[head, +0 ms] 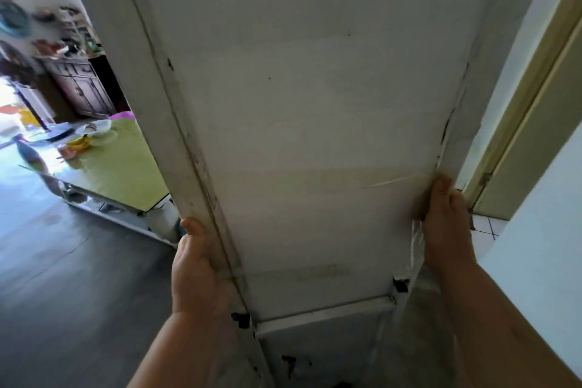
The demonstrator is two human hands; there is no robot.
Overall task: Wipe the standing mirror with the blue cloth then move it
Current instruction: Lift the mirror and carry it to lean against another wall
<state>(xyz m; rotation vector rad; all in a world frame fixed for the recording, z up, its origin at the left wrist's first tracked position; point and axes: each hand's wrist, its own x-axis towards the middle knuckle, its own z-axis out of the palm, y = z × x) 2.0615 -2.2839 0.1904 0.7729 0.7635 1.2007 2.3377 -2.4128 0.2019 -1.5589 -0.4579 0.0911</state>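
Head view: the standing mirror (315,135), its pale back towards the viewer, fills the centre. The left hand (195,268) clamps its left edge, the right hand (444,224) its right edge. Behind left, a white bowl (97,127) sits on a green worktop (126,167); a door frame (532,110) stands right.

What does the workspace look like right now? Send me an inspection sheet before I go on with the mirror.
Surface: dark floor on the left, pale tiles on the right.
Job's things: mirror, a dull white panel facing the camera, dark scuffs along its frame edges. The blue cloth is not in view.
Clutter: table with a green cover, carrying bowls and small items; dark cabinet behind it, with blurred objects above.
Hands: left hand grips the mirror's left edge; right hand grips its right edge.
Cables: nothing seen.
Surroundings: door frame close beside the mirror's right edge.
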